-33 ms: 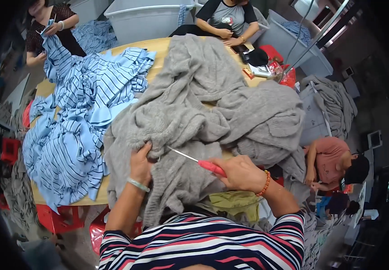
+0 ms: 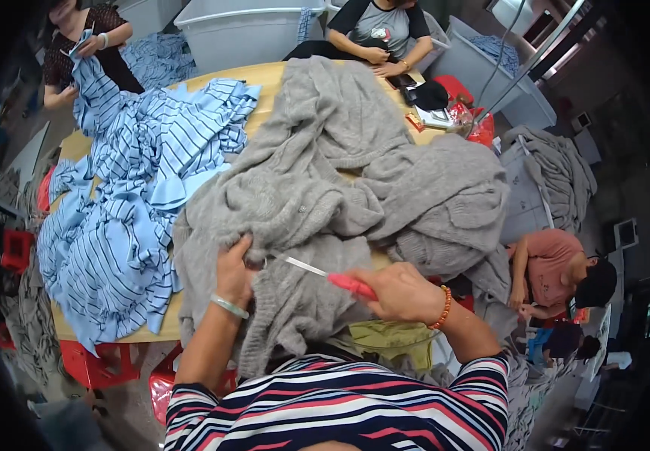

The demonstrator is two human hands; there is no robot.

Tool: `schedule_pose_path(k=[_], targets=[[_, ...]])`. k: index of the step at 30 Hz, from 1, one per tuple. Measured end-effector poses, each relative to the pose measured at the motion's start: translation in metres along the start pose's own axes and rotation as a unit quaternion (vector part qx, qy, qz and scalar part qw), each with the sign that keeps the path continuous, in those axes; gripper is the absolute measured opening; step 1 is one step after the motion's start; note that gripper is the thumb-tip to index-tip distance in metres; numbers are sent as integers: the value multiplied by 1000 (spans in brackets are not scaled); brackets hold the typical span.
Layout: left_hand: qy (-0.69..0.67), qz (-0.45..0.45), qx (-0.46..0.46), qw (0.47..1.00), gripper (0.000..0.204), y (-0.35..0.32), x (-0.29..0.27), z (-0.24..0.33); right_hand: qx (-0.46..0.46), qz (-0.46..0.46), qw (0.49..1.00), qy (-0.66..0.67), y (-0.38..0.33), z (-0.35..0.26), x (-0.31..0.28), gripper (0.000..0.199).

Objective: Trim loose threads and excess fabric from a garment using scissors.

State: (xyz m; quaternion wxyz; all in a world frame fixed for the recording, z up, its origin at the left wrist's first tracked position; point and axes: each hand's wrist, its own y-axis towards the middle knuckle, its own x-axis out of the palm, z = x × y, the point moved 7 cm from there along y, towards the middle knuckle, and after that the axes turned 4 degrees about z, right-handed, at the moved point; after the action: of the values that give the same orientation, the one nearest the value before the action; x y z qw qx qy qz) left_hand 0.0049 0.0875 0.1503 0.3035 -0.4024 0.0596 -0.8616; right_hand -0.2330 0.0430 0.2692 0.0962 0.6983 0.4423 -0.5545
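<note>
A fuzzy grey knit sweater (image 2: 302,301) lies bunched in front of me on the table. My left hand (image 2: 235,274) is closed on a fold of it, with the thumb up and part of the fingers hidden by the knit. In my right hand (image 2: 408,293) is a red-handled tool with a thin metal shaft (image 2: 351,284). The shaft points left toward the fold beside my left hand. Motion smears the shaft, and its tip's shape cannot be made out.
More grey knitwear (image 2: 445,195) is heaped ahead and to the right. Blue striped garments (image 2: 130,248) cover the left of the wooden table (image 2: 265,75). Co-workers sit or stand at the far left, far side and right. Large grey bins (image 2: 242,37) stand behind; red stools (image 2: 99,364) are below the edge.
The tool's tip has dropped slightly toward me, and its handle has shifted a little left with my right hand. My left hand has moved only slightly.
</note>
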Motion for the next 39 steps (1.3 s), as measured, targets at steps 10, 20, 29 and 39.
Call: schedule_pose_path(k=[10, 20, 29, 39], targets=[[-179, -91, -114, 973, 57, 47, 26, -20, -72, 92, 983, 141, 10, 8, -10, 36], [22, -21, -182, 983, 36, 83, 34, -36, -41, 120, 983, 130, 3, 31, -12, 39], [728, -131, 460, 491, 24, 95, 105, 8, -11, 116, 981, 152, 2, 59, -8, 39], [729, -419, 367, 398, 37, -43, 93, -28, 6, -17, 996, 88, -17, 61, -30, 34]])
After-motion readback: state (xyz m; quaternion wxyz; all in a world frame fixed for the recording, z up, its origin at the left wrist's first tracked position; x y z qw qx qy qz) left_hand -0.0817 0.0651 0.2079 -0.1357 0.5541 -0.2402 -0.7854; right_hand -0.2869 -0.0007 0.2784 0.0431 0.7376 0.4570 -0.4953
